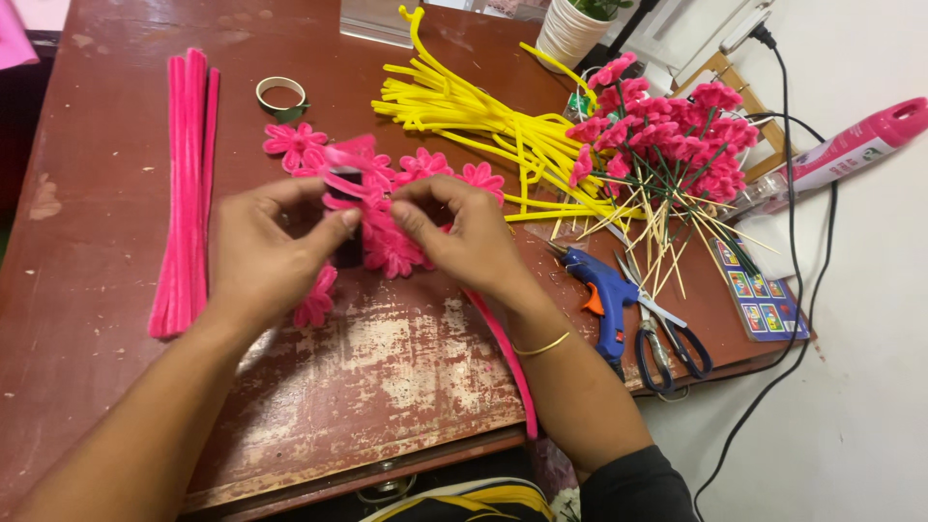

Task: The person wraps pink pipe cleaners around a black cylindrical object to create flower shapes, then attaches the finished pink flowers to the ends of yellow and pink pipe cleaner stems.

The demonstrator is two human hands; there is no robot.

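Both my hands meet over the middle of a worn red-brown table (387, 367). My left hand (256, 256) holds a small dark cylinder (348, 246) upright. Around it a pink pipe cleaner (346, 184) is coiled. My right hand (469, 237) pinches that pipe cleaner beside the cylinder, and its long tail (512, 362) trails under my right wrist toward the table's front edge. Several finished pink pipe-cleaner flowers (295, 143) lie just behind and under my hands.
A bundle of straight pink pipe cleaners (186, 184) lies at the left. Yellow pipe cleaners (474, 116) and a bunch of pink flowers on green sticks (667, 135) lie at the back right. A blue glue gun (604, 300), scissors (667, 338) and a tape roll (280, 94) are nearby.
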